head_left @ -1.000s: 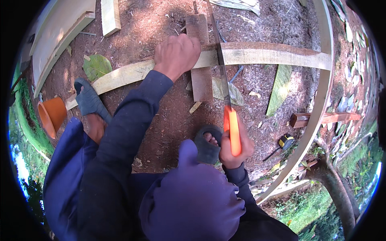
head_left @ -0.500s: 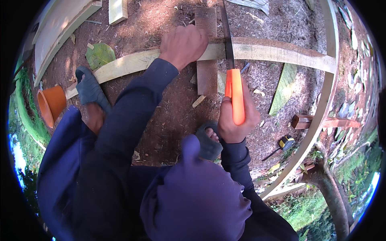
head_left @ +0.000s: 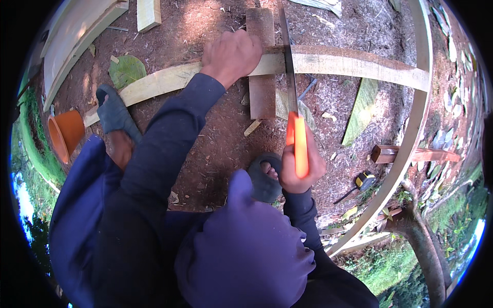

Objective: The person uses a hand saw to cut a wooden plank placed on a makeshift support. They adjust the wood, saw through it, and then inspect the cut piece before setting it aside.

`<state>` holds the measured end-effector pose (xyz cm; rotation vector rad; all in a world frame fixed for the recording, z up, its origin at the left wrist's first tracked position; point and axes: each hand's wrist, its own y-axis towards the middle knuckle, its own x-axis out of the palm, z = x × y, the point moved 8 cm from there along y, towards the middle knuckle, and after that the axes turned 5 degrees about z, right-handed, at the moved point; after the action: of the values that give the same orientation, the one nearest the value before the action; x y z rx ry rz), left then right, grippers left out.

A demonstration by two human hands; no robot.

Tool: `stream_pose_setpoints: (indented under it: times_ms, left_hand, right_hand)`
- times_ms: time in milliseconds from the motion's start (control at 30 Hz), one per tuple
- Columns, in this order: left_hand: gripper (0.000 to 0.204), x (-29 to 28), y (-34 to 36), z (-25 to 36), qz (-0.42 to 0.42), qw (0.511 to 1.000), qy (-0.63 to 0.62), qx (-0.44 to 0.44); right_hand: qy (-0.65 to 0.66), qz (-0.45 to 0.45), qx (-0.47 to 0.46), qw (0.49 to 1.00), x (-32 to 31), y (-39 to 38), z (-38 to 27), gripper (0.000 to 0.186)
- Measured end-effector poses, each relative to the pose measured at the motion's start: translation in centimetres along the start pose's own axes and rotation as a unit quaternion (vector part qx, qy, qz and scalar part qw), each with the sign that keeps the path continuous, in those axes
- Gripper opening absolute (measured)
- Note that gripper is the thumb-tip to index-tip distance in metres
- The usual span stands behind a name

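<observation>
1. Bare brown ground [head_left: 205,154] with sawdust and chips carries all the work; grass and a tree trunk [head_left: 426,251] stand at the lower right edge.
2. Across the ground lies a long pale plank [head_left: 354,64], which rests on a short brown wood block [head_left: 262,92] placed under it crosswise.
3. At the far right a long curved board [head_left: 418,128] bends along the edge of the view, well apart from the cut.
4. At the left edge an orange pot [head_left: 65,134] lies on its side, and a foot in a grey sandal [head_left: 114,110] stands on the left part of the plank.
5. The saw [head_left: 292,92] has an orange handle and a thin blade, and the blade crosses the plank just beside the block.
6. The left hand [head_left: 231,54] is pressed flat on the plank, just left of the blade, and keeps it down.
7. The right hand [head_left: 300,164] is clenched around the orange handle, near the other sandalled foot [head_left: 264,177].
8. A small tape measure [head_left: 364,179] lies on the ground at the right, untouched.
9. I judge that the sawing step is in hand and the plank is not yet cut through. The next stroke needs a straight push along the same line, with firm pressure from the left hand.
</observation>
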<state>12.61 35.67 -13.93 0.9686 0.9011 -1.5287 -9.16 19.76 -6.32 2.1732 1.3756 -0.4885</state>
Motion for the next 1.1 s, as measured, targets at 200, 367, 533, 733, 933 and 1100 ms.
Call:
stream_pose_setpoints:
  times_ms: [200,367,533,733,933,1100]
  left_hand:
    - [0.046,0.6,-1.3,-0.1,-0.006,1.0,0.001,0.003]
    - [0.047,-0.7,-0.3,0.9,0.088,0.995,-0.001,0.052]
    - [0.051,-0.3,0.7,0.7,-0.09,0.995,0.0,-0.042]
    - [0.05,-0.3,0.3,1.3,-0.048,0.999,-0.008,-0.018]
    - [0.048,0.0,0.7,0.5,-0.087,0.995,-0.014,-0.038]
    - [0.046,0.7,-0.1,0.6,-0.021,1.0,-0.001,-0.011]
  right_hand:
    - [-0.013,-0.055,0.092,0.994,-4.7,-7.7,0.5,0.059]
    - [0.038,0.008,0.037,0.999,1.2,3.9,-1.3,0.057]
    - [-0.062,-0.096,0.087,0.99,-7.0,-11.7,1.3,0.06]
    - [0.044,0.007,0.07,0.997,0.8,3.9,-1.1,0.057]
    - [-0.062,-0.045,0.107,0.991,-6.1,-9.5,0.5,0.052]
    - [0.025,0.012,0.045,0.999,-0.4,-0.5,0.8,0.057]
